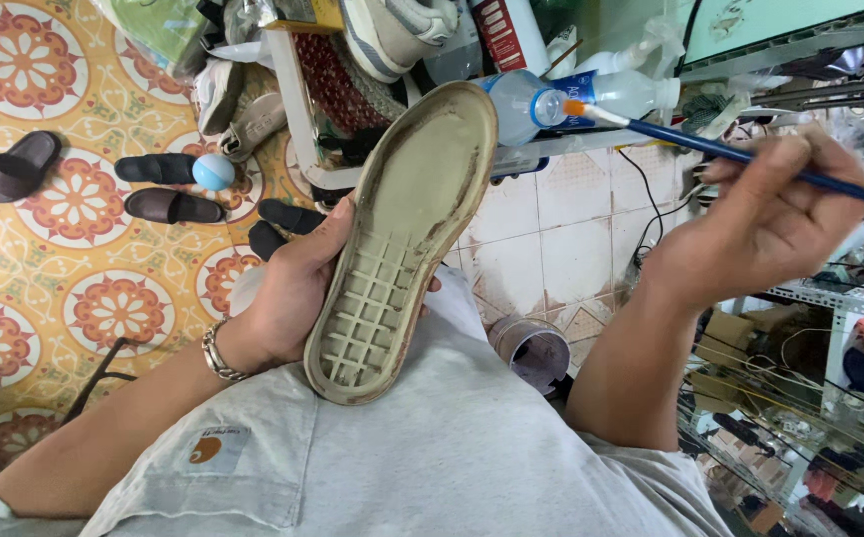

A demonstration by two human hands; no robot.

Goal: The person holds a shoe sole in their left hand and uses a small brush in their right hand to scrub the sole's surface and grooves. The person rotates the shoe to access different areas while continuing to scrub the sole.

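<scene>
My left hand (288, 288) grips a detached cream shoe sole (402, 239) by its left edge, inner side facing up, with a grid of ribs at the heel and a dirty, stained rim. The heel end rests against my grey-shirted lap. My right hand (775, 224) is raised to the right of the sole and holds a thin blue-handled brush (710, 147) whose pale tip (591, 112) hovers just past the sole's toe end, apart from it. A silver bracelet (221, 353) circles my left wrist.
A small open can (534, 350) stands on the tiled floor between my knees. Behind the sole are a white shelf frame (297, 99), plastic bottles (521, 104) and sneakers (392, 30). Dark slippers (168, 206) and a pale blue ball (214, 171) lie on the patterned floor at left. Cluttered racks stand at right.
</scene>
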